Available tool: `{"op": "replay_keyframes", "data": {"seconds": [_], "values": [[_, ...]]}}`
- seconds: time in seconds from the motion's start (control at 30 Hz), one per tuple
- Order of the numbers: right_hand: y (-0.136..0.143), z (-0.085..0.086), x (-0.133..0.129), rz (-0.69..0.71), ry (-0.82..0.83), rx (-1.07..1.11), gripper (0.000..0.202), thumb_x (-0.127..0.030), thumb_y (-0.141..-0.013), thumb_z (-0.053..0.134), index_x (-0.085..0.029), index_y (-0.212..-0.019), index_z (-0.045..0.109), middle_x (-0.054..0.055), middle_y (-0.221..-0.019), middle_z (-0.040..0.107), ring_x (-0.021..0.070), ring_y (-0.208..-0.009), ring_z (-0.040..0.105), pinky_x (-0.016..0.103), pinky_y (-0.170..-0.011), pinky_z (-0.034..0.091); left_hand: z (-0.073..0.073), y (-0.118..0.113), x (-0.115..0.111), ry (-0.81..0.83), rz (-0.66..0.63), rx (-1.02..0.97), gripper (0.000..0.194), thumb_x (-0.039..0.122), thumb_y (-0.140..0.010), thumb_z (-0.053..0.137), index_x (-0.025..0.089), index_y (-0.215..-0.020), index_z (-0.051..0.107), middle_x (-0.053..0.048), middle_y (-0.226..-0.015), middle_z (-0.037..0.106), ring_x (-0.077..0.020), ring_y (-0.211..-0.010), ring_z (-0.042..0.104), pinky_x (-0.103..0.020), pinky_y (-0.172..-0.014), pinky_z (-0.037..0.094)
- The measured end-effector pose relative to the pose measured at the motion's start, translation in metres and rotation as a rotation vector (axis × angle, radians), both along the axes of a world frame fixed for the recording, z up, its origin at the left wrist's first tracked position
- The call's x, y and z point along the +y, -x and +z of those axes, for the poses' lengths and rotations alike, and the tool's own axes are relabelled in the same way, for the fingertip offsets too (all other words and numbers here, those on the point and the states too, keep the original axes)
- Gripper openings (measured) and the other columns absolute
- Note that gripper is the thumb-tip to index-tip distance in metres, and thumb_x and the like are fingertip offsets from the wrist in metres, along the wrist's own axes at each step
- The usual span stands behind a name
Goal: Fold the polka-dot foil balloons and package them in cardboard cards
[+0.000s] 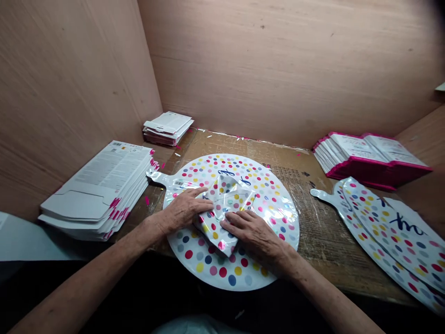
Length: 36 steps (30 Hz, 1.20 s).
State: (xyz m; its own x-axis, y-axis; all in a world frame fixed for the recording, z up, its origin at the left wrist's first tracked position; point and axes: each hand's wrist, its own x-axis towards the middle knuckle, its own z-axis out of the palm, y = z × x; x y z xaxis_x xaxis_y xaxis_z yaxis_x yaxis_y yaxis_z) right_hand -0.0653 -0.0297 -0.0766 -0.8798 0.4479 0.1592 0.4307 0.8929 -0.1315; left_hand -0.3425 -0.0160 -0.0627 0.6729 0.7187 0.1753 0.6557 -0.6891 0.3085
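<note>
A flat, round foil balloon (222, 272), white with coloured dots, lies in front of me with its silvery neck (158, 177) pointing left. On its middle sits another dotted foil balloon (219, 232), folded into a small creased packet. My left hand (186, 208) rests on the packet's left side, fingers stretched over the foil. From the right, my right hand (255, 232) presses on the packet with fingers and thumb extended. Both hands hide parts of the packet. At the right, more flat dotted balloons (385, 232) overlap and reach past the table edge.
A tall stack of white cardboard sleeves (93, 185) with pink edges stands at left, a smaller stack (168, 125) behind it. Pink-edged packets (371, 155) lean at the back right. Wooden panels (278, 69) enclose the worn brown tabletop (313, 241). Pink scraps (147, 201) are scattered about.
</note>
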Motion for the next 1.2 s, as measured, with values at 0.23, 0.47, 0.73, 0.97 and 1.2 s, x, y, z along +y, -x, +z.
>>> {"op": "replay_keyframes", "data": {"seconds": [0.23,0.47,0.73,0.97,1.2], "values": [[-0.013,-0.019,0.035,-0.67,0.587,0.683,0.034,-0.039,-0.093,0.044,-0.016,-0.098,0.068,0.005,-0.09,0.071,0.022,-0.084,0.065,0.031,-0.072,0.051,-0.004,-0.017,0.018,0.23,0.274,-0.113,0.017,0.023,-0.082,0.049,0.02,-0.077,0.066,-0.005,-0.092,0.069,-0.021,-0.092,0.065,-0.029,-0.08,0.049],[0.009,-0.003,0.042,-1.157,0.197,0.371,0.03,-0.046,-0.09,0.053,-0.019,-0.078,0.06,0.004,-0.068,0.062,0.0189,-0.066,0.059,0.027,-0.062,0.038,-0.009,-0.065,0.029,0.188,0.657,0.031,0.026,0.038,-0.095,0.04,0.018,-0.088,0.055,-0.006,-0.076,0.065,-0.0224,-0.074,0.064,-0.03,-0.065,0.046],[-0.012,-0.017,0.022,-0.926,0.496,0.909,0.029,-0.045,-0.087,0.056,-0.019,-0.099,0.054,0.004,-0.085,0.065,0.017,-0.075,0.062,0.028,-0.068,0.05,-0.031,-0.055,0.023,-0.031,0.285,-0.343,0.017,0.029,-0.092,0.043,0.021,-0.081,0.053,-0.003,-0.077,0.06,-0.0169,-0.07,0.059,-0.027,-0.063,0.048],[-0.028,-0.005,-0.024,-0.565,0.465,0.795,0.024,-0.037,-0.088,0.055,-0.019,-0.102,0.065,0.009,-0.101,0.069,0.0225,-0.093,0.066,0.033,-0.08,0.055,-0.028,-0.047,-0.01,-0.121,0.0,-0.456,0.01,0.028,-0.085,0.055,0.019,-0.09,0.057,-0.005,-0.078,0.066,-0.0167,-0.07,0.062,-0.028,-0.067,0.049],[-0.044,-0.011,-0.027,-0.645,0.368,0.598,0.028,-0.039,-0.093,0.048,-0.018,-0.092,0.067,0.006,-0.086,0.071,0.0194,-0.076,0.066,0.028,-0.066,0.052,-0.02,-0.058,-0.016,0.171,0.238,-0.29,0.015,0.027,-0.087,0.042,0.022,-0.078,0.053,0.0,-0.066,0.063,-0.0147,-0.058,0.058,-0.024,-0.056,0.042]]}}
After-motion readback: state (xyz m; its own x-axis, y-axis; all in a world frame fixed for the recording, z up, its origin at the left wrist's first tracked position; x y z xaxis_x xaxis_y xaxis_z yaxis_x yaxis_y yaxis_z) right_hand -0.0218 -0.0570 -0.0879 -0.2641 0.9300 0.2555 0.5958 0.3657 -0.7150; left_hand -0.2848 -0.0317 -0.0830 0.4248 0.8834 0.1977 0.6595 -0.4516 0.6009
